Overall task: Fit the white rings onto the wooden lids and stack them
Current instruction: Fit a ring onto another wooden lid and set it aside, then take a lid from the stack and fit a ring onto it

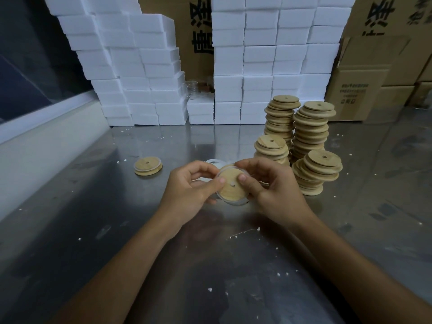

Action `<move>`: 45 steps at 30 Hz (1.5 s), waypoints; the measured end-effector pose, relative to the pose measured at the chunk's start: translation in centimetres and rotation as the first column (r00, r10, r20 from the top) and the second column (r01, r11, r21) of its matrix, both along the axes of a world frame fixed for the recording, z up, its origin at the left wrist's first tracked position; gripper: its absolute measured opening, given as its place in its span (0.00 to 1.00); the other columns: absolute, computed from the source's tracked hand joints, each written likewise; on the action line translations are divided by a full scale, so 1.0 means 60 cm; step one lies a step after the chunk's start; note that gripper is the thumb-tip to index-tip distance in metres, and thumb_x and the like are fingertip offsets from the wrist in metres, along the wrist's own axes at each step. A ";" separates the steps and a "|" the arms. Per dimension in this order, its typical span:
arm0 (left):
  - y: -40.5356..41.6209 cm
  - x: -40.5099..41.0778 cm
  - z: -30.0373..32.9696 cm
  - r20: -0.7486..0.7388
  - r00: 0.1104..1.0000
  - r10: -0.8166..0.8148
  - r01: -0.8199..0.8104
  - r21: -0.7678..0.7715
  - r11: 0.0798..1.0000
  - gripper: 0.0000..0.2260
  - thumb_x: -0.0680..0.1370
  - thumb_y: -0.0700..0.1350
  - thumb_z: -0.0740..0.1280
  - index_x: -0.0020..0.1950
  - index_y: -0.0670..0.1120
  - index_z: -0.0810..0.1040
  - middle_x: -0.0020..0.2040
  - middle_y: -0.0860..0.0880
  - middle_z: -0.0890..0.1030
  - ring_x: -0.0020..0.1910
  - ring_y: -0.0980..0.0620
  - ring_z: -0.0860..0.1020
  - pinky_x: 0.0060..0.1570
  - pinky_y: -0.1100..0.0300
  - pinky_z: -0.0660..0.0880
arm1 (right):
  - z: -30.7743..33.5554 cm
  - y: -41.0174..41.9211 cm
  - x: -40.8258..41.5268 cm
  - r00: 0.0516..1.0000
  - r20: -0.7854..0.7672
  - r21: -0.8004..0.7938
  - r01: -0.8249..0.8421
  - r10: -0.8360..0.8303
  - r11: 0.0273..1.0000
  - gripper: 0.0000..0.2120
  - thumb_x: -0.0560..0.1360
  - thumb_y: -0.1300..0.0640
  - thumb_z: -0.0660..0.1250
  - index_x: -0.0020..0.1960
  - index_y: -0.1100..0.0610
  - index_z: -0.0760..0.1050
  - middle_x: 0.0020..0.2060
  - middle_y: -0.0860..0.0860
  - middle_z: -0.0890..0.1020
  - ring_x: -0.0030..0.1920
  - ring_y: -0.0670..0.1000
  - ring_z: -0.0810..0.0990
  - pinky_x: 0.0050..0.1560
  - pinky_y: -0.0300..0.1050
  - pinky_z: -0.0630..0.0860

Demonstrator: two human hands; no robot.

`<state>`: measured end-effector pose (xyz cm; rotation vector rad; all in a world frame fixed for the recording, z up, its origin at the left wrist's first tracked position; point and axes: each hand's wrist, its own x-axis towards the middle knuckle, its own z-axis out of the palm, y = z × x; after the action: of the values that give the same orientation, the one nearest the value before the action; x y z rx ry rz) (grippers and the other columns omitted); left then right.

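Wooden and round, with a small centre hole, the pale disc lid (231, 185) is held above the steel tabletop (117, 230) between both hands, its flat face tilted toward the camera. The left hand (187, 192) pinches its left edge, thumb on the face and fingers curled behind; the right hand (273, 190) grips the right edge the same way. A translucent white ring (233, 202) shows around the lid's rim, looser along the bottom, so the seating looks partly done. To finish well, I judge the thumbs should walk round the rim, pressing the ring into its groove bit by bit while the fingers behind steady the lid, checking that no section bulges or twists. Just behind the hands lie more white rings (214, 163). Well to the left sits one finished ringed lid (148, 166), the likely start of the stack. To the right stand leaning stacks of bare wooden lids (311, 136), in front of white foam blocks (145, 66).
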<state>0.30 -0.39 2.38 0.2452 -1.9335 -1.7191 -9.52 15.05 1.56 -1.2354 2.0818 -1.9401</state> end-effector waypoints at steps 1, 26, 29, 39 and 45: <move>0.000 -0.001 0.000 0.001 1.000 0.011 -0.011 0.017 1.000 0.06 0.73 0.35 0.73 0.41 0.44 0.80 0.38 0.50 0.84 0.35 0.51 0.82 0.33 0.57 0.81 | -0.001 -0.001 0.001 1.000 0.014 -0.005 -0.003 0.003 1.000 0.08 0.76 0.65 0.71 0.55 0.58 0.81 0.43 0.49 0.85 0.39 0.47 0.82 0.36 0.42 0.79; -0.023 -0.005 -0.019 -0.144 0.962 0.231 -0.271 -0.452 0.850 0.24 0.61 0.56 0.78 0.55 0.57 0.77 0.50 0.59 0.81 0.50 0.58 0.78 0.43 0.66 0.76 | -0.003 -0.014 0.027 0.972 0.234 0.027 0.000 -0.007 1.000 0.12 0.78 0.58 0.70 0.60 0.54 0.76 0.40 0.58 0.86 0.35 0.57 0.85 0.39 0.54 0.84; -0.057 0.000 -0.020 -0.243 0.887 0.394 -0.462 -0.500 0.732 0.22 0.64 0.52 0.77 0.55 0.52 0.76 0.51 0.56 0.78 0.50 0.54 0.76 0.48 0.66 0.73 | -0.002 -0.007 0.025 0.995 -0.008 0.119 0.097 -0.097 0.988 0.08 0.77 0.57 0.70 0.56 0.51 0.79 0.39 0.49 0.85 0.33 0.50 0.85 0.39 0.54 0.83; -0.182 0.006 -0.035 -0.176 0.696 0.696 -0.672 -0.502 0.545 0.19 0.71 0.43 0.76 0.58 0.46 0.73 0.57 0.45 0.76 0.58 0.44 0.73 0.58 0.55 0.68 | 0.016 0.010 0.015 0.960 -0.198 0.023 0.207 -0.198 0.978 0.03 0.77 0.59 0.69 0.47 0.55 0.82 0.34 0.46 0.84 0.35 0.47 0.83 0.39 0.52 0.82; -0.210 -0.015 -0.043 -0.034 0.693 0.721 -0.572 -0.635 0.519 0.17 0.75 0.45 0.71 0.60 0.48 0.70 0.60 0.43 0.75 0.61 0.41 0.71 0.62 0.43 0.69 | 0.030 0.020 0.005 0.848 -0.379 -0.109 0.358 -0.371 0.927 0.03 0.76 0.62 0.70 0.48 0.59 0.83 0.37 0.46 0.84 0.38 0.43 0.82 0.41 0.39 0.79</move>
<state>-0.58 -13.00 -0.19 0.8456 -2.0566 -0.5333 -9.20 16.22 3.34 -1.4250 2.6681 -2.0041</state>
